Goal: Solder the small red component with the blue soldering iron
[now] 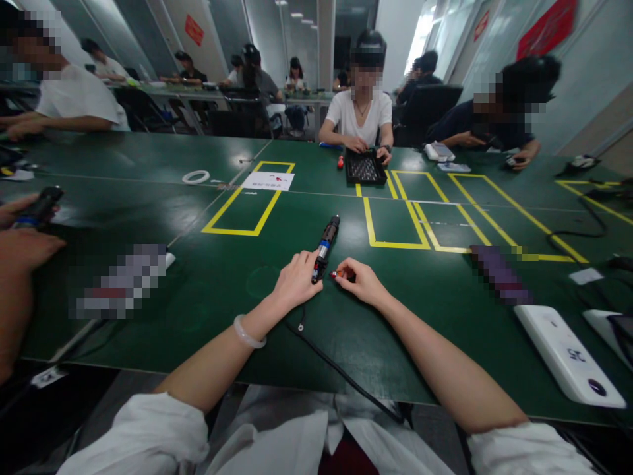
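Between both hands, left hand (295, 282) grips the electric screwdriver (324, 249) upright.

A dark green tabletop (212, 290) carries yellow tape rectangles (230, 231). At the far end of one lies a white printed paper sheet (268, 180), with a white ring (196, 176) left of it. Across, a person in a white shirt (361, 113) touches a black compartment tray (365, 167). A long white plastic box (566, 353) lies at the right.

Long green table (222, 310) with yellow tape outlines (230, 231); grey walls (593, 79); red signs (546, 30); ceiling lights (297, 14)
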`<move>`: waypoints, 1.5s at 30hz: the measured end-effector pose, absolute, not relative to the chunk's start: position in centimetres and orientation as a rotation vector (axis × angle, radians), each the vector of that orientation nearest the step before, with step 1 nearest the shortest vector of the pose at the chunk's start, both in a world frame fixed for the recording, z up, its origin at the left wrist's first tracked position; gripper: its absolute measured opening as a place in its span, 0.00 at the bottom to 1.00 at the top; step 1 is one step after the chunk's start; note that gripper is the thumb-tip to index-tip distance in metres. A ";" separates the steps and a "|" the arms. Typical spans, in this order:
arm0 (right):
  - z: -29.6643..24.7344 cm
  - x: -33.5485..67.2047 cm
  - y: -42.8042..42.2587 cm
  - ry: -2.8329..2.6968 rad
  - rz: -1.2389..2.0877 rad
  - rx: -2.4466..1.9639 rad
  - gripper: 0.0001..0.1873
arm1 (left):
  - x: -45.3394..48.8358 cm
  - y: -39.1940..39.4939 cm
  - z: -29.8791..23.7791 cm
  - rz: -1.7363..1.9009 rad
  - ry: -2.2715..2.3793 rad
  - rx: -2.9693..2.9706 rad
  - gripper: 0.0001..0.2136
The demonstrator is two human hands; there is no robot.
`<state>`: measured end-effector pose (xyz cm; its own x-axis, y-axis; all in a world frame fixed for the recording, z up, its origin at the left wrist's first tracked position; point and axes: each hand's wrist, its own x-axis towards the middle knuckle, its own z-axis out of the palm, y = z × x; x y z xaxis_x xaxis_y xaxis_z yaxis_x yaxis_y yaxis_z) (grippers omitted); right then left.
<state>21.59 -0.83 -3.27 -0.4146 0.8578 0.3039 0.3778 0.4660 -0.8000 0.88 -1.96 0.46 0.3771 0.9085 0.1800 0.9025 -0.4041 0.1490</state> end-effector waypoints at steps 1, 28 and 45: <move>-3.3 21.6 -0.8 -1.991 0.846 -1.025 0.05 | 1.0 -2.1 0.5 0.364 1.683 2.588 0.30; -3.1 21.3 -1.0 -2.063 0.778 -0.937 0.04 | 2.1 -3.0 0.1 0.413 1.622 2.592 0.30; -3.1 21.1 -1.4 -2.041 0.848 -0.915 0.14 | 1.9 -2.4 0.5 0.297 1.720 2.674 0.27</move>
